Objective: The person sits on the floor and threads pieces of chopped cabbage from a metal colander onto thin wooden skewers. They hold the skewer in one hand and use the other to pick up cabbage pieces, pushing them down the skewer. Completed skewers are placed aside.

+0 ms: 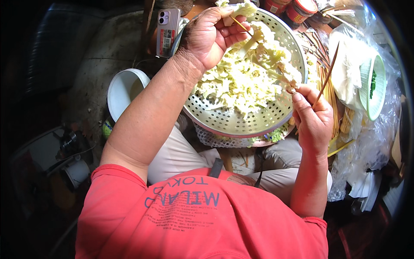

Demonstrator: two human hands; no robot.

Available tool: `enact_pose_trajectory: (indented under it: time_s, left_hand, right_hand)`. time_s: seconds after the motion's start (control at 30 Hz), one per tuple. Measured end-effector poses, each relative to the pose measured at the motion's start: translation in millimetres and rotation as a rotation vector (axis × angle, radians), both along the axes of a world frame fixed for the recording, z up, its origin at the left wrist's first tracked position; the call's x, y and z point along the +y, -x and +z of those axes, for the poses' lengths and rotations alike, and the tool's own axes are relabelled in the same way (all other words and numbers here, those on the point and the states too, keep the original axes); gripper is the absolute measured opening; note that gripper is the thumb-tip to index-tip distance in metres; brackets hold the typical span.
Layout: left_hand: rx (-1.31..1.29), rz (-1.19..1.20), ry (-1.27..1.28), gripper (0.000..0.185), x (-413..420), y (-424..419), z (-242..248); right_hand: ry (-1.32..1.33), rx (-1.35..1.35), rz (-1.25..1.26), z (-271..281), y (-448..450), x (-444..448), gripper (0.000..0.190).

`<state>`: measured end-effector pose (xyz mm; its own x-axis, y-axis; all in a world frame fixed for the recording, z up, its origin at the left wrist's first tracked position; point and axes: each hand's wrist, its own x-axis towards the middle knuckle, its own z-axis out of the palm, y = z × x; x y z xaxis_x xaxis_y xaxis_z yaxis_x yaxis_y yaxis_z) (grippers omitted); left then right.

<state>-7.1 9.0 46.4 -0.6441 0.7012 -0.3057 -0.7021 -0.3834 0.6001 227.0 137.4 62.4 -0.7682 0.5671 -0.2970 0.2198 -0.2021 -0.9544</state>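
A bamboo skewer point(239, 24) slants across the colander, threaded with several cauliflower florets point(271, 51). My right hand point(312, 113) pinches its lower end by the last floret. A second, darker stick point(328, 71) sticks up from between the fingers of that hand. My left hand point(212, 39), palm up, grips a loose cauliflower floret point(244, 9) between thumb and fingers, with the skewer's pointed end at its stem. Beneath both hands, a perforated metal colander point(213, 118) holds a heap of cut cauliflower point(236, 84).
A white bucket point(119, 94) stands left of the colander, and a phone point(166, 32) lies behind it. Red-labelled jars point(300, 11) are at the back. To the right are bundled skewers point(323, 87), a pale green basket point(376, 87) and clear plastic sheeting point(372, 145).
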Motion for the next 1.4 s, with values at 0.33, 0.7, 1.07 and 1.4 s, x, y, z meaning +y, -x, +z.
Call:
enact_pose_trajectory:
  time_s: [0.33, 0.7, 1.07, 1.4]
  left_hand:
    - [0.014, 0.078, -0.062, 0.022, -6, 9, -7]
    - [0.445, 0.127, 0.092, 0.014, -6, 9, -30]
    - [0.045, 0.186, 0.011, 0.016, -11, 5, -5]
    - [-0.065, -0.078, -0.319, 0.020, -14, 22, -13]
  right_hand:
    - [0.033, 0.068, 0.005, 3, 1, -2, 0.014]
    - [0.055, 0.049, 0.008, 1, 3, -1, 0.013]
    - [0.042, 0.019, 0.006, 1, 4, -2, 0.012]
    - [0.069, 0.033, 0.013, 3, 4, 0, 0.012]
